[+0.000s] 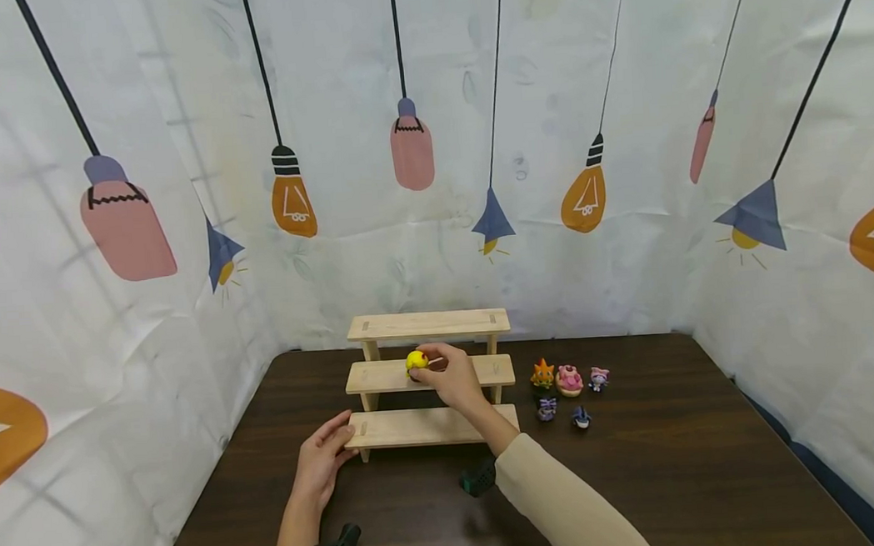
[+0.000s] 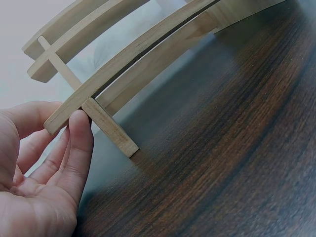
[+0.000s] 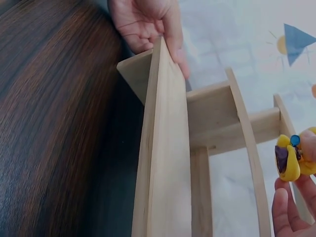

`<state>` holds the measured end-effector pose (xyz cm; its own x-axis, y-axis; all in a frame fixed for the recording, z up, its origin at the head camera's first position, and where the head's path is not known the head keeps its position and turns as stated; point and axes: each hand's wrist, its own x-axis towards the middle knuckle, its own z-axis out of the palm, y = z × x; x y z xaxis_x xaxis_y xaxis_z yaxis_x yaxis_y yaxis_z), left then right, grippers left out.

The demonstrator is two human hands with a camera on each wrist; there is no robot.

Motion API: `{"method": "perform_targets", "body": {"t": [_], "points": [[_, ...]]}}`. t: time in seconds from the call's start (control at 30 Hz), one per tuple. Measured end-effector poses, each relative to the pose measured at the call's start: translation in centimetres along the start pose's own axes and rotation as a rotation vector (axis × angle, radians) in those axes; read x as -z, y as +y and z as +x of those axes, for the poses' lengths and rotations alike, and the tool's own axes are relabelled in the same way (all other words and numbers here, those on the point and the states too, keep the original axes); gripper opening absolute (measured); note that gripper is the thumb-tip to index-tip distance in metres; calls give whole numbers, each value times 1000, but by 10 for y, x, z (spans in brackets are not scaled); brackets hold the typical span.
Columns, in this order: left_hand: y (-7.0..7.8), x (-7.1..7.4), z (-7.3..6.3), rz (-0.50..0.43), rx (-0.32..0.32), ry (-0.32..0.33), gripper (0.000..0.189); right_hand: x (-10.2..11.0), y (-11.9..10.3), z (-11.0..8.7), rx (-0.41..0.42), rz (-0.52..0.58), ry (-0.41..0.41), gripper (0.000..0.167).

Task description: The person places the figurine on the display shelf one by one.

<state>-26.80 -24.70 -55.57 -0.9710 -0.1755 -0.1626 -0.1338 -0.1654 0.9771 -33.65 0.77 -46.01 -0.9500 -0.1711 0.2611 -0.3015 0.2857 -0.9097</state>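
Note:
A three-step wooden display rack [image 1: 424, 427] stands at the back of the table. Pinched between the thumb and fingers of my right hand [image 1: 454, 379] is a small yellow figurine [image 1: 416, 359], at the middle step. In the right wrist view the yellow figurine [image 3: 288, 160] shows purple and blue parts; whether it touches the board I cannot tell. My left hand [image 1: 324, 462] grips the left end of the lowest step. The left wrist view has the fingers of that hand [image 2: 47, 173] round the board's end, beside a short leg [image 2: 112, 128].
Right of the rack several small figurines stand on the dark table [image 1: 681, 458]: an orange one [image 1: 542, 373], a pink one [image 1: 569, 380], a pale lilac one [image 1: 598, 378], a purple-grey one [image 1: 546, 408] and a dark blue one [image 1: 581, 417]. A lamp-patterned curtain [image 1: 362, 269] surrounds the table.

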Motion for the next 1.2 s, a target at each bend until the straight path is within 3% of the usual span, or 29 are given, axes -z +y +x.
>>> {"method": "perform_targets", "body": {"t": [0.57,1.2], "points": [[-2,-1,3,-33,-12,-1,54,-23,-9,7,-18,17,-26,36],[-2,-1,2,-29,-6,5,55,-48,-10,19,-8,-49,-16,39]]}}
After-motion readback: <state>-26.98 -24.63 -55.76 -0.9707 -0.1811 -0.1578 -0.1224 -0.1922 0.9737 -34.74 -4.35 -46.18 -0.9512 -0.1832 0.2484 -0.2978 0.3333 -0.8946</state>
